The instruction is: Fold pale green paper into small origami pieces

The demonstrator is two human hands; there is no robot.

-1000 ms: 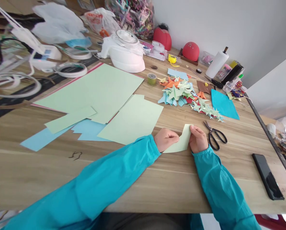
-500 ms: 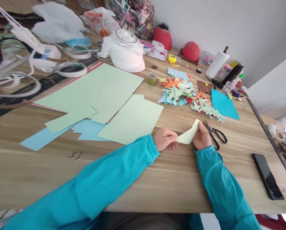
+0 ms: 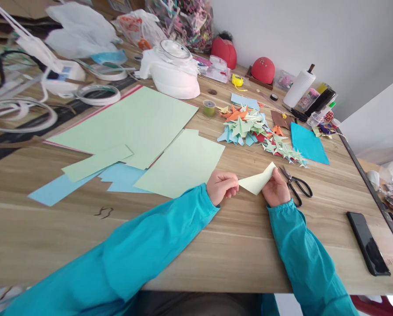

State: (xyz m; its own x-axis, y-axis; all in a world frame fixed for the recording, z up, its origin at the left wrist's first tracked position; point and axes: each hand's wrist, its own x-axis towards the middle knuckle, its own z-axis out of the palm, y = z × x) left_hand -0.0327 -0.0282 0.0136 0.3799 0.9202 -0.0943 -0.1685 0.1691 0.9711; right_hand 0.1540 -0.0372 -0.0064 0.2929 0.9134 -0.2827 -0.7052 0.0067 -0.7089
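Note:
A folded piece of pale green paper (image 3: pixel 257 181) is held between my two hands above the wooden table. My left hand (image 3: pixel 221 188) pinches its left tip, fingers curled. My right hand (image 3: pixel 275 188) grips the other end, thumb near the upper corner. Just right of that hand lie black-handled scissors (image 3: pixel 297 184), open blades pointing away. Beyond the hands is a heap of folded paper stars (image 3: pixel 242 125) in green, blue and orange. Left of my left hand lies a green paper sheet (image 3: pixel 183 164).
A large green sheet stack (image 3: pixel 124 118) and cut strips (image 3: pixel 97 162) cover the left. A phone (image 3: pixel 367 243) lies at the right. Behind are a thread spool (image 3: pixel 208 108), a turquoise paper square (image 3: pixel 308 142), a yellow tape measure (image 3: pixel 237 80) and white cable coils (image 3: pixel 97 95).
My left hand has moved slightly left, still pinching the paper's tip. More of the folded paper now shows between the hands, and its lower edge has turned to a point.

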